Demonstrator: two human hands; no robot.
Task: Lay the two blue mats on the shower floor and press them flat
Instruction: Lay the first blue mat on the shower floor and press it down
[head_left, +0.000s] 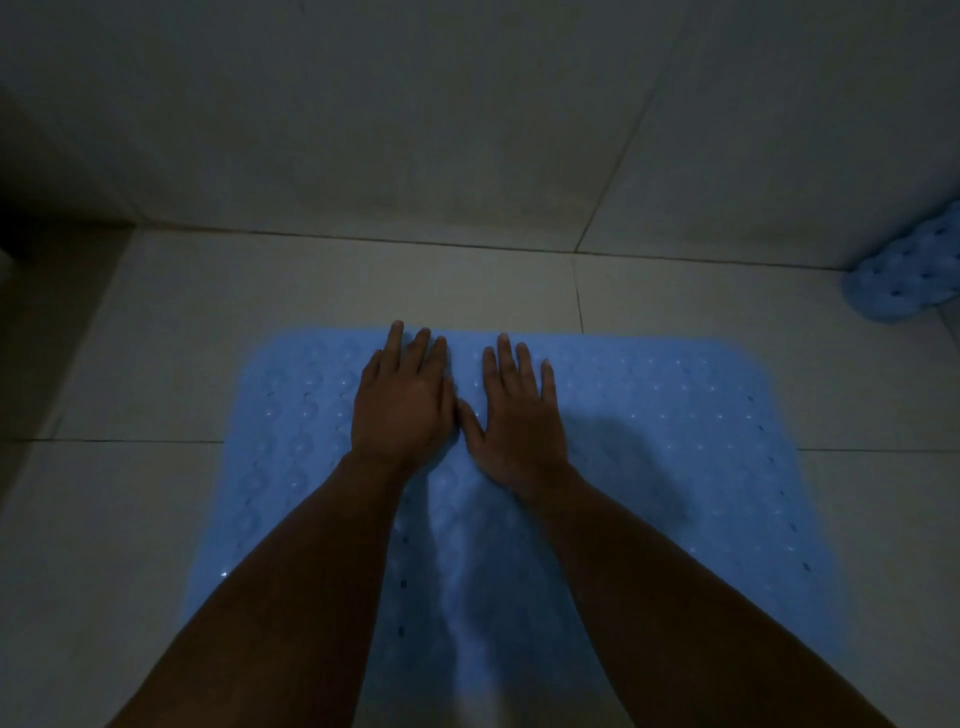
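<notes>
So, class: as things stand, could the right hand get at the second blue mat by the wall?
Probably yes. The right hand lies flat on the spread mat, holding nothing, and bare floor lies between it and the bunched second mat, though it may need a long stretch.

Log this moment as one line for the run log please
flat blue rubber shower mat: on tiled floor | left hand: palm down on it | right hand: same | second blue mat: bunched by wall, not laid
</notes>
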